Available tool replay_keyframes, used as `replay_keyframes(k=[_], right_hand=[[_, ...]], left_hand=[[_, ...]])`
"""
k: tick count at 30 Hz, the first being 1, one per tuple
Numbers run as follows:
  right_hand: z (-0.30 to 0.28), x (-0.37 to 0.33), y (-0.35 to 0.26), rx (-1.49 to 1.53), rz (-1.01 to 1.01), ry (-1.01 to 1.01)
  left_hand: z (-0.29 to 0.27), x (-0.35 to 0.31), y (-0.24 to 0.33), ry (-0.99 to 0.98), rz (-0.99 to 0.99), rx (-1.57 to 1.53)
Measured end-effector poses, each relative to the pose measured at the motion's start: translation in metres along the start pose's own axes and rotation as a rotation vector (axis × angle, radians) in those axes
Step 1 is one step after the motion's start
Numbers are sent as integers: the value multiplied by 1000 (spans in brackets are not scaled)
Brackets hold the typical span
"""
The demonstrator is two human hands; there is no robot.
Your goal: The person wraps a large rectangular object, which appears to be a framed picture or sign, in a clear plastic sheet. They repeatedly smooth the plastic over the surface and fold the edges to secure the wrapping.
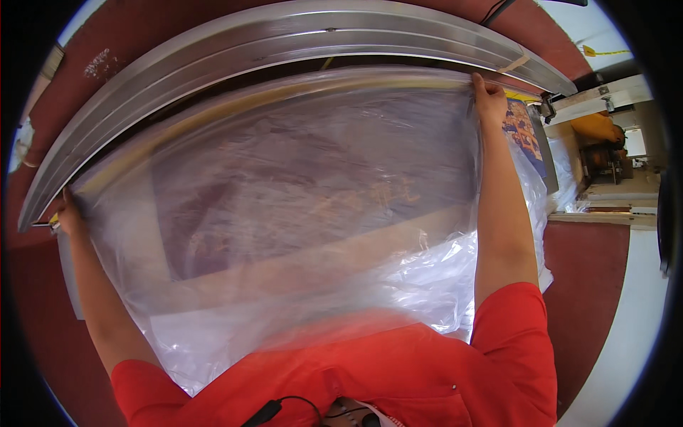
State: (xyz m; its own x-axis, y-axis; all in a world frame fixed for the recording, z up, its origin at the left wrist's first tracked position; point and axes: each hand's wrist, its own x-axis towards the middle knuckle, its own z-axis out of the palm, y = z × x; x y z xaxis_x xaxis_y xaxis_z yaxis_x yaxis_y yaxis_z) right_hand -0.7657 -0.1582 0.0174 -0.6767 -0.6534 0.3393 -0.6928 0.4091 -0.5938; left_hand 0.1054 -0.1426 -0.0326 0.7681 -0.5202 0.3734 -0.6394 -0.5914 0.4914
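A large clear plastic sheet (398, 299) is spread between my two hands, its far edge drawn out along a long grey metal bar (331, 35). My left hand (69, 217) grips the sheet's far left corner near the bar's left end. On the right, my right hand (489, 103) pinches the far right corner between thumb and fingers, just short of the bar. Through the plastic shows a dark printed panel (320, 192) with faint gold marks and a pale tan border. The near part of the sheet is crumpled and shiny against my red shirt.
A dark red surface (590, 277) lies around the bar and sheet. Beyond my right hand are a blue and orange printed piece (525, 135) and more loose plastic (562, 174). A white frame part (601, 99) and a dark machine part (605, 160) stand at the far right.
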Motion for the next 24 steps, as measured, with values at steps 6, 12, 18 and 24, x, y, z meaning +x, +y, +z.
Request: replay_keyframes(k=[6, 12, 18, 24], right_hand=[[10, 4, 12, 7, -83, 89], [6, 6, 13, 1, -21, 7], [-14, 17, 2, 199, 34, -588], [-38, -38, -47, 482, -62, -625]], left_hand=[[23, 51, -59, 104, 12, 66], [15, 33, -52, -195, -105, -269], [-33, 44, -42, -758, -415, -694], [-62, 16, -3, -598, -290, -855]])
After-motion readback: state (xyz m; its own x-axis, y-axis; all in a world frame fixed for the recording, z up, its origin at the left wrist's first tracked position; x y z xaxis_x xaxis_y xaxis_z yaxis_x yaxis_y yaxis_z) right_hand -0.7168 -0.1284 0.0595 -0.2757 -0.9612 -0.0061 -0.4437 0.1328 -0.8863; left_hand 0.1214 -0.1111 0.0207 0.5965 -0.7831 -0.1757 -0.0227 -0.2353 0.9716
